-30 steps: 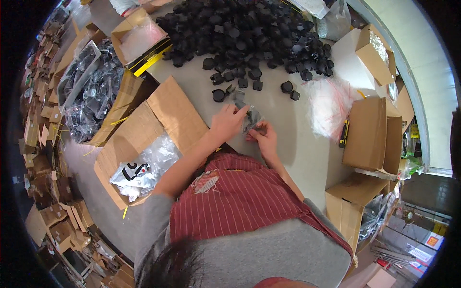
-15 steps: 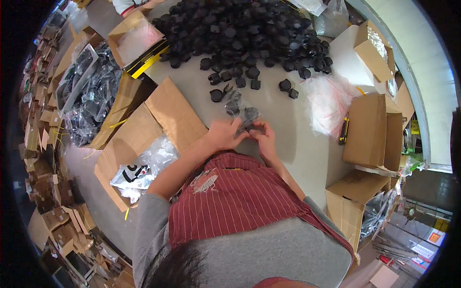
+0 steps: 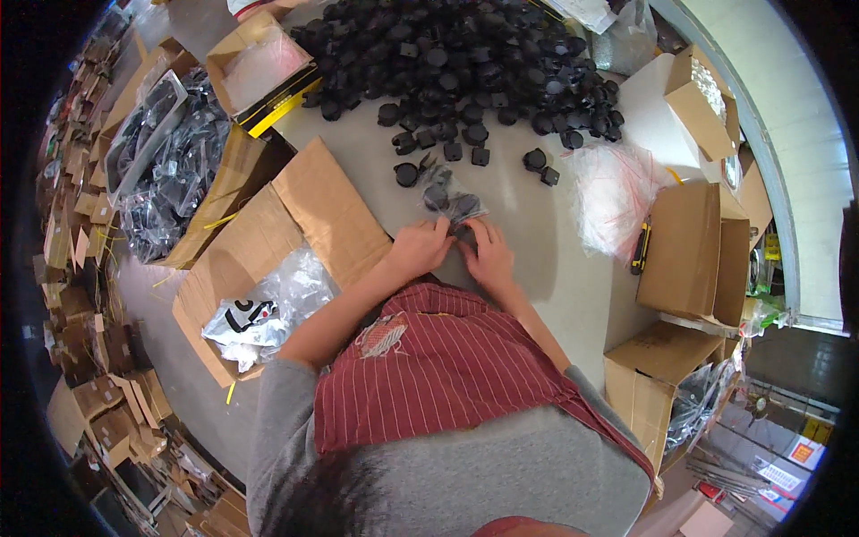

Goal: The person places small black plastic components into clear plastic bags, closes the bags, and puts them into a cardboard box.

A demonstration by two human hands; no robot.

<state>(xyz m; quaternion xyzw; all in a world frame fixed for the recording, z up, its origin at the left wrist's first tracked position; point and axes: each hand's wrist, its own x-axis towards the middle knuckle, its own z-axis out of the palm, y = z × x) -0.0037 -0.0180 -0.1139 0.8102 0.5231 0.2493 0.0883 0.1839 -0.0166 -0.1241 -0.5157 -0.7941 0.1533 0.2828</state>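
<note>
The left hand (image 3: 425, 249) and right hand (image 3: 489, 256) pinch a clear bag (image 3: 463, 209) of black parts (image 3: 437, 196), nearer the wearer than the unbagged black-part heap (image 3: 447, 67); sealing cannot be confirmed. Left of the heap, a carton (image 3: 234, 183) holds bagged parts (image 3: 186, 166).

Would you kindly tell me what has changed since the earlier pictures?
The left hand has drawn back slightly toward the striped apron; the right hand has stretched forward slightly. Both remain at the near end of the bagged black parts; no release shows. The black pile and pink-edged bags stayed put.
</note>
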